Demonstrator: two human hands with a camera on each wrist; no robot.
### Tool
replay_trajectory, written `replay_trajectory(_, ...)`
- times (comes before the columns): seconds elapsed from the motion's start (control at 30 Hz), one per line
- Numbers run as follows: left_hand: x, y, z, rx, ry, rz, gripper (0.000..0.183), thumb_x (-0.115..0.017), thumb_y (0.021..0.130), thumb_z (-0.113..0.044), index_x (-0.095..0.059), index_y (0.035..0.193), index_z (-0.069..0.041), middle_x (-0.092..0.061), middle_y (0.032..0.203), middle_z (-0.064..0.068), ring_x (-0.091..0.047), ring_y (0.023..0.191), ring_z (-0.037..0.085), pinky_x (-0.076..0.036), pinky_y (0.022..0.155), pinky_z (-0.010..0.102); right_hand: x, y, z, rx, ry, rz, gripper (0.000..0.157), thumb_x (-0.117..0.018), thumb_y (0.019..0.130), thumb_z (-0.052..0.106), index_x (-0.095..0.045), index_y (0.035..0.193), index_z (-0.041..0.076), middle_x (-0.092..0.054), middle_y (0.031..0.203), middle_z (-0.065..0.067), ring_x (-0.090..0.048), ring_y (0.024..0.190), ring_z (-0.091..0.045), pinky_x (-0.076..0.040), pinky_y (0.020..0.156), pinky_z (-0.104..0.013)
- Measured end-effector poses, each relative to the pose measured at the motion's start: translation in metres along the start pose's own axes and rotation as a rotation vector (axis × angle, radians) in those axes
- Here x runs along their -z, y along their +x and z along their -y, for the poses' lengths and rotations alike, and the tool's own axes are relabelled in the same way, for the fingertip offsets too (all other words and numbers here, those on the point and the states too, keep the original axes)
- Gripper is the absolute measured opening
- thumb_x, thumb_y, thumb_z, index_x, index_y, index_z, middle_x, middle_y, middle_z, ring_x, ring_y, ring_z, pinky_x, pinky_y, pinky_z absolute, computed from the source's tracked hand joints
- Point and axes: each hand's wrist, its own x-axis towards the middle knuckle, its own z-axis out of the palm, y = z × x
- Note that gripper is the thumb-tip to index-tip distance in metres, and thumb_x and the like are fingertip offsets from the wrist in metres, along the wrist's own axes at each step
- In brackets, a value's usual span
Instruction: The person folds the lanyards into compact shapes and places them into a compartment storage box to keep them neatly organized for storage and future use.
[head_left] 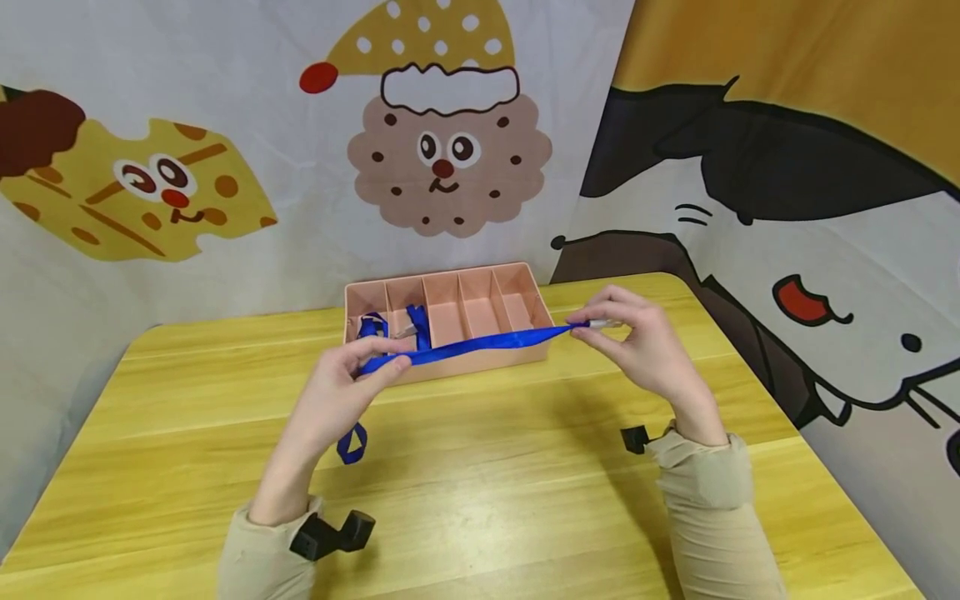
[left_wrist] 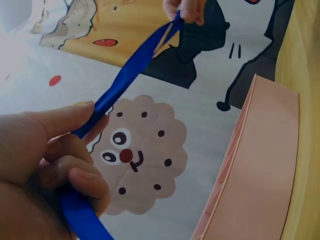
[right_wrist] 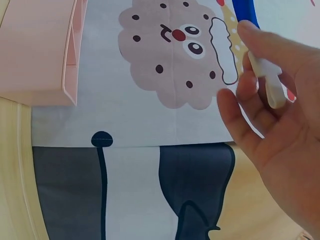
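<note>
A blue lanyard point(head_left: 487, 341) is stretched between both hands above the front of a pink divided box point(head_left: 480, 361). My left hand point(head_left: 348, 379) pinches the strap between thumb and fingers, and a loose loop hangs below it. At the other end my right hand point(head_left: 637, 337) grips the lanyard by its whitish plastic clip point(right_wrist: 270, 82), which shows between thumb and fingers in the right wrist view. More blue lanyards point(head_left: 420, 327) lie in the box's two left compartments, partly hidden by the left hand.
The pink box stands at the back of a wooden table point(head_left: 465, 500), near a cartoon-printed cloth point(head_left: 300, 233). Its inner walls split it into several compartments. Black wrist cameras point(head_left: 330, 535) are strapped over both sleeves.
</note>
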Motion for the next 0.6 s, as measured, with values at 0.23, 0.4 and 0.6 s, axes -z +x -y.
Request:
replay_trajectory(0.23, -0.003, 0.001, 0.000, -0.022, 0.055, 0.004, 0.026, -0.061, 0.108, -0.025, -0.075, 0.103, -0.003, -0.067, 0.085, 0.010, -0.052, 0.062, 0.011, -0.046, 0.058, 0.025, 0.000, 0.002, 0.002, 0.032, 0.017, -0.145, 0.024, -0.082, 0.079, -0.015, -0.081, 0.099, -0.002, -0.069, 0.091, -0.010, -0.059, 0.089, 0.010, -0.045, 0.076, -0.008)
replay_trajectory(0.4, -0.011, 0.005, 0.004, -0.033, -0.052, 0.064, 0.032, -0.053, 0.112, -0.019, -0.068, 0.093, 0.003, -0.067, 0.073, 0.006, -0.063, 0.066, 0.009, -0.057, 0.063, 0.025, 0.000, 0.003, 0.005, 0.029, 0.037, -0.231, 0.022, -0.081, 0.081, -0.015, -0.081, 0.099, -0.004, -0.069, 0.091, -0.014, -0.060, 0.091, 0.012, -0.047, 0.081, -0.008)
replay_trajectory(0.6, -0.019, 0.008, 0.009, -0.030, -0.197, 0.186, 0.034, -0.049, 0.113, -0.019, -0.067, 0.104, 0.008, -0.076, 0.083, 0.007, -0.071, 0.065, 0.010, -0.063, 0.065, 0.031, -0.001, 0.006, 0.008, 0.003, 0.090, -0.367, 0.022, -0.079, 0.081, -0.017, -0.081, 0.099, -0.005, -0.067, 0.093, 0.009, -0.059, 0.097, 0.004, -0.047, 0.084, -0.013)
